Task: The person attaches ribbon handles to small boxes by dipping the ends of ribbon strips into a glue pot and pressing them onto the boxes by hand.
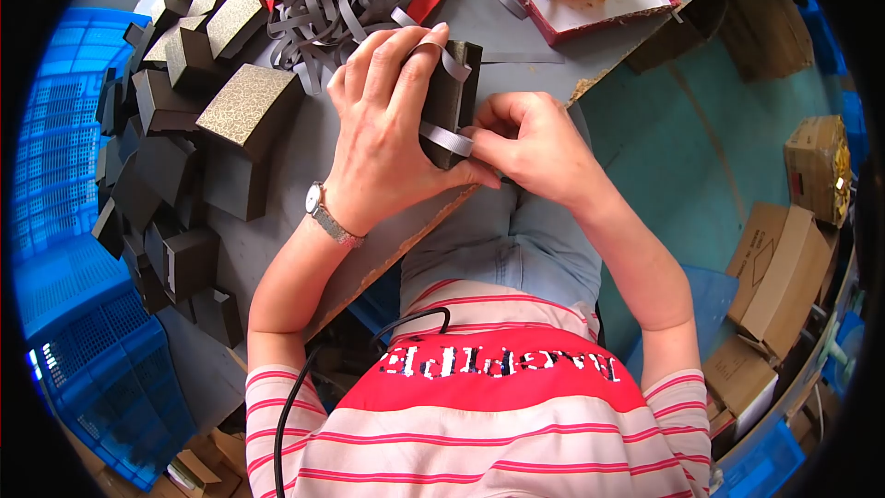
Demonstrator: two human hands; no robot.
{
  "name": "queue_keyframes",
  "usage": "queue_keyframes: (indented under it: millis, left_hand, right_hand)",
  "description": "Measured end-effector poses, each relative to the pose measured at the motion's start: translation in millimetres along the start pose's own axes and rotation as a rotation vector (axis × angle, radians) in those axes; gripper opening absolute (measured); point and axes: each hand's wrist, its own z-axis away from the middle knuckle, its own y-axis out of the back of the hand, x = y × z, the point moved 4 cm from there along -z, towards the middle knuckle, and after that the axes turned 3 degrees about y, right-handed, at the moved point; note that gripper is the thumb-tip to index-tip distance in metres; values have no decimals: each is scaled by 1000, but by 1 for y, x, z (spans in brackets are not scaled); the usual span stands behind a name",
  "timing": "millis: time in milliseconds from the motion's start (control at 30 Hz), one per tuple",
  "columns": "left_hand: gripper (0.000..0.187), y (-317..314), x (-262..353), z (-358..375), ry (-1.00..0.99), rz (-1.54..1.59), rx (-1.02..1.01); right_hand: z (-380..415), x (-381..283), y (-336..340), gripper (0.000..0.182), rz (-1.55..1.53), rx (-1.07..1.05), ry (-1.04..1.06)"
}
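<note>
My left hand [383, 124], with a watch on its wrist, is wrapped over a small dark box [450, 92] at the table's edge. A grey ribbon [444, 137] crosses the lower part of the box, and another piece of ribbon [454, 63] curls near its top. At the box's right side, my right hand [535, 143] pinches the end of the lower ribbon between thumb and fingers. The inside of the box is hidden from view.
Many dark boxes, some with patterned gold faces [249, 103], are piled on the left. Loose grey ribbons [336, 5] lie behind my hands. A red tray [636, 18] holds an orange item. Blue crates [55, 194] stand left; cardboard boxes [784, 286] stand right.
</note>
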Motion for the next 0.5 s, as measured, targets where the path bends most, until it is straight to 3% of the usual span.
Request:
queue_keyframes:
  millis: [67,300,500]
  left_hand:
    - [118,0,2,1,-6,-2,1]
    - [114,-3,6,6,-74,-63,60]
    - [122,9,-6,0,-143,100,151]
  right_hand:
    - [-1,1,-2,28,54,32,-15]
    - [1,-5,0,26,119,80,95]
    - [15,7,12,17,-160,-139,84]
